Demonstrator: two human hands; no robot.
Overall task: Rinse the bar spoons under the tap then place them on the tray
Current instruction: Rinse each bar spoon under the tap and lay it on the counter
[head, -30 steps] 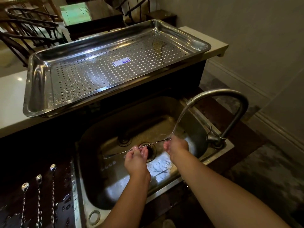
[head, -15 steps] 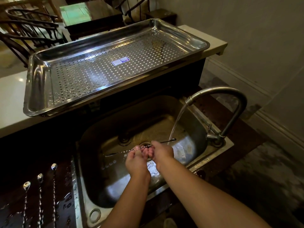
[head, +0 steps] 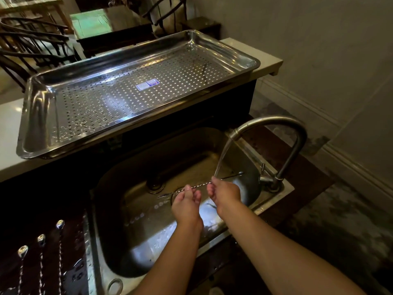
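A thin twisted bar spoon [head: 202, 185] lies level over the steel sink [head: 136, 248], held at two places. My left hand [head: 187, 201] pinches its left part, and my right hand [head: 224, 192] pinches it farther right, directly under the stream from the curved tap [head: 297, 143]. The spoon's ends stick out past both hands. Three more bar spoons [head: 41, 241] lie side by side on the dark counter at the lower left. The perforated steel tray [head: 34, 116] sits on the raised white ledge behind the sink.
The tap's lever [head: 263, 173] stands at the sink's right rear corner. Dark wooden chairs [head: 32, 45] and a table stand beyond the ledge. A wall with a skirting board [head: 319, 116] runs along the right, over stained floor.
My right hand slid left along the spoon to meet my left hand, then moved back right under the stream. The left hand stayed almost still.
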